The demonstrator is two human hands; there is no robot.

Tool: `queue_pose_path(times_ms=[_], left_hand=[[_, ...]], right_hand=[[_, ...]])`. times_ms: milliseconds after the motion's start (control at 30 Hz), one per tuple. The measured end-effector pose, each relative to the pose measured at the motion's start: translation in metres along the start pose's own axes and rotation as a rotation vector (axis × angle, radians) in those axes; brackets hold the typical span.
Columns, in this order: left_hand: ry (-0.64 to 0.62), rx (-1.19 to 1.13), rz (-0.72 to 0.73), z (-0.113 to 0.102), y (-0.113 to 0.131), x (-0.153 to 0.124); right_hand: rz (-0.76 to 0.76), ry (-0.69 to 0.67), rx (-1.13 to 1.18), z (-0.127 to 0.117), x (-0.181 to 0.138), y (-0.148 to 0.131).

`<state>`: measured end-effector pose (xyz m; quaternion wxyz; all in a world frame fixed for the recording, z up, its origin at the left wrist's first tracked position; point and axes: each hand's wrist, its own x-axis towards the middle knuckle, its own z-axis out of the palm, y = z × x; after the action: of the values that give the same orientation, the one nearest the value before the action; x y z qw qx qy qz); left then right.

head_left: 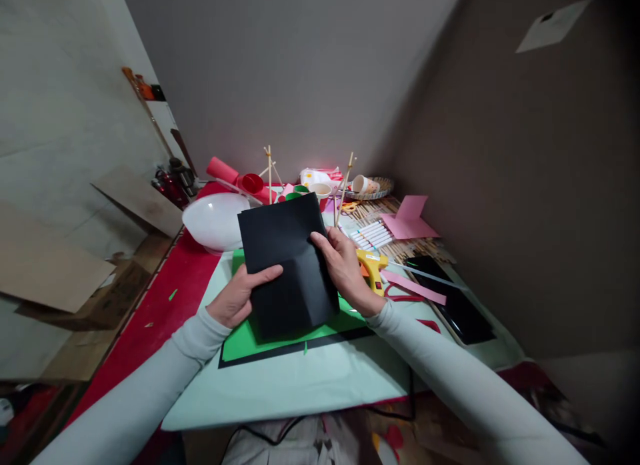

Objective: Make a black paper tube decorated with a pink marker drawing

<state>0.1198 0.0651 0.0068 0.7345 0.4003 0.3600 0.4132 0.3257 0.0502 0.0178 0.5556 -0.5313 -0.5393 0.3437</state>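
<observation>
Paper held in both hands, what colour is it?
The paper is black, as the head view shows.

You hold the black paper (295, 255): matte, roughly rectangular, doubled edge showing at upper left, soft bend low toward the right. Top leans slightly left; lower part overlaps the green sheet (241, 345) beneath.

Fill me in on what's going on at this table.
Someone is holding black paper by its two side edges, the left hand on one and the right hand on the other, both thumbs on top. It is held over a green sheet on the table. A yellow glue gun lies beside the right hand, not gripped, with a row of markers and a folded pink card beyond it.
</observation>
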Motion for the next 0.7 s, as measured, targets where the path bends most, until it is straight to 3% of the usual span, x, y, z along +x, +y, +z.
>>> queue_pose_path(times_ms=[300, 533, 700], left_hand=[[0.021, 0.082, 0.040, 0.005, 0.000, -0.005], [0.195, 0.195, 0.198, 0.006, -0.008, -0.007], [0.171, 0.184, 0.098, -0.003, -0.003, -0.006]], right_hand=[[0.117, -0.121, 0.225, 0.009, -0.030, -0.009], [0.060, -0.013, 0.188, 0.020, -0.024, -0.002], [0.139, -0.047, 0.225, 0.025, -0.012, 0.004]])
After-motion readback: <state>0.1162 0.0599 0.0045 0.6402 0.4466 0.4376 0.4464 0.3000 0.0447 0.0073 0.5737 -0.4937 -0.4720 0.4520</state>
